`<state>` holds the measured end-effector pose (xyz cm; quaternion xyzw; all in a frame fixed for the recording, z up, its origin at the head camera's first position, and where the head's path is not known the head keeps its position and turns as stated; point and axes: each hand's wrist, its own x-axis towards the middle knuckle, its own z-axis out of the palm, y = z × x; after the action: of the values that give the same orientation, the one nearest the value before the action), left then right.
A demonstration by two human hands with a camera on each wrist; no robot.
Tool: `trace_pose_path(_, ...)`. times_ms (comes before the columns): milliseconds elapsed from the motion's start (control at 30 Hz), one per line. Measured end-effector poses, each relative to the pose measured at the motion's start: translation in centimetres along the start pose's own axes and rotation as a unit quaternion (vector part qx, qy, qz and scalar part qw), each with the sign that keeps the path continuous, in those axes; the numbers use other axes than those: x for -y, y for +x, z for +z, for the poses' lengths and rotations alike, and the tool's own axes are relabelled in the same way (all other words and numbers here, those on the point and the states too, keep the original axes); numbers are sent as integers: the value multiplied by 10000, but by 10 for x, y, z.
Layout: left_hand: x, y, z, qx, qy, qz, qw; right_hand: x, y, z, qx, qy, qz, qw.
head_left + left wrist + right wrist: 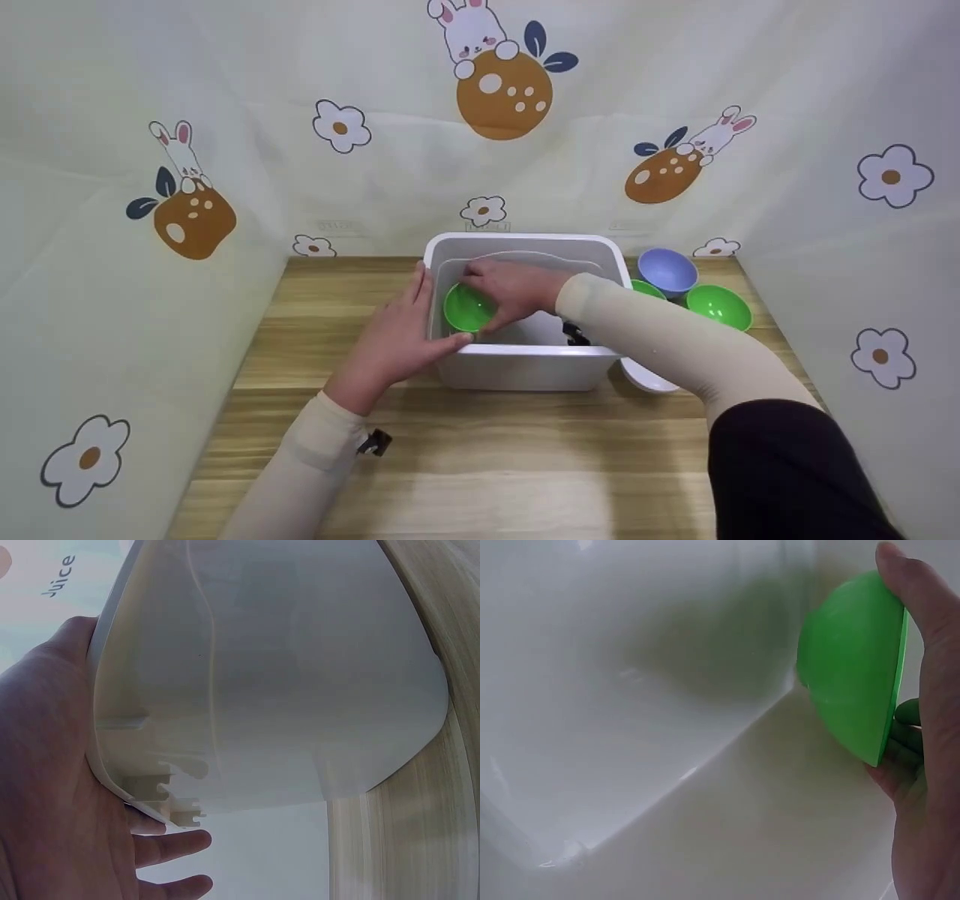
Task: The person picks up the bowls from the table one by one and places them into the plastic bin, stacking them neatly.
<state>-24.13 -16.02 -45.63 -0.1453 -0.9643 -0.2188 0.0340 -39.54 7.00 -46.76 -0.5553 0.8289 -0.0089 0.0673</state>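
A white plastic bin [525, 371] stands on the wooden table. Inside it, toward its left side, my right hand [517, 289] holds a green bowl [466, 309] by the rim. In the right wrist view the thumb and fingers of that hand [930, 690] pinch the edge of the tilted green bowl [855, 667], close to the bin's inner walls. My left hand [394, 334] rests against the bin's front left corner, thumb on the front rim. From the left wrist, the left hand [67, 780] shows straight fingers at the underside of the rim, beside the outer wall [300, 675].
Right of the bin stand a blue bowl [667, 271], a green bowl [718, 307] and another green bowl [648, 289], partly hidden. A white dish [646, 376] shows from under my right forearm. Patterned curtains [390, 187] enclose the wooden table [480, 457].
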Motion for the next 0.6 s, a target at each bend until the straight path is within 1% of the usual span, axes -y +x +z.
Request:
trace_pose_path(233, 0, 0, 0, 9, 1, -41, 10000, 0, 4, 5, -17, -228, -154, 9996)
trace_pose_path(433, 2, 1, 1, 49, 72, -33, 10000, 1, 6, 7, 200, -269, -126, 9994)
trace_pose_path(600, 2, 0, 1, 67, 79, -33, 9999, 1, 8, 9, 286, -221, -129, 9993)
